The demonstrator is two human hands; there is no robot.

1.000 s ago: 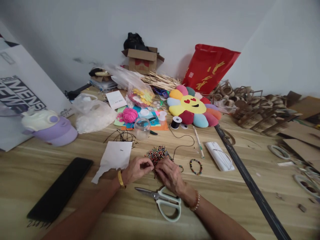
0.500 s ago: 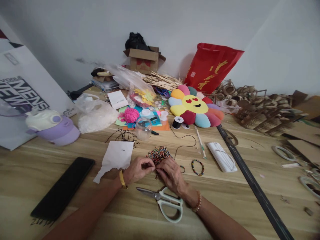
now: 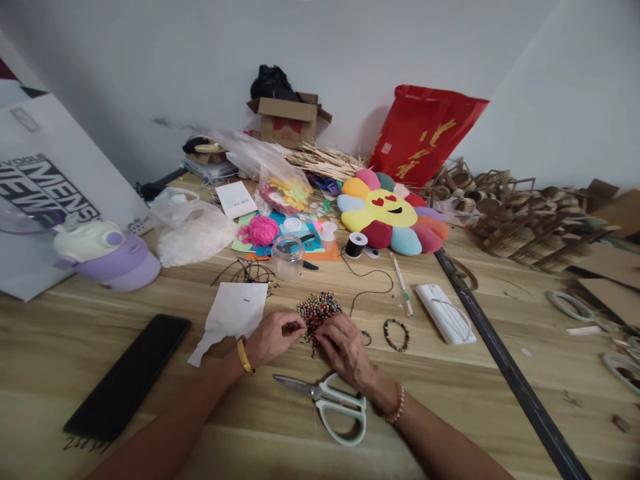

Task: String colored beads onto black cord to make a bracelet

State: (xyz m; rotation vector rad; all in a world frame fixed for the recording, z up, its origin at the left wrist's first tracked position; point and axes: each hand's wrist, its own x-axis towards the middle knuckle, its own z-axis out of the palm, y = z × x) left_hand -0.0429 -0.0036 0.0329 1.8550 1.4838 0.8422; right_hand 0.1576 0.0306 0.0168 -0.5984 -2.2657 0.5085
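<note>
The thumb and forefinger of the left hand curl toward each other, and the fingers of the right hand bunch close by; whether either set of tips meets or pinches anything (a bead would be tiny here) I cannot tell. The bead pile lies right at and just beyond the fingertips. Nearer the wearer than the fingers rest the scissors, handles below the right hand. Just left of the left fingers is the torn white paper; right of the right fingers lies the beaded bracelet. Farther beyond the fingers stand the clear jar and the spool, its black cord winding back toward the right hand.
</note>
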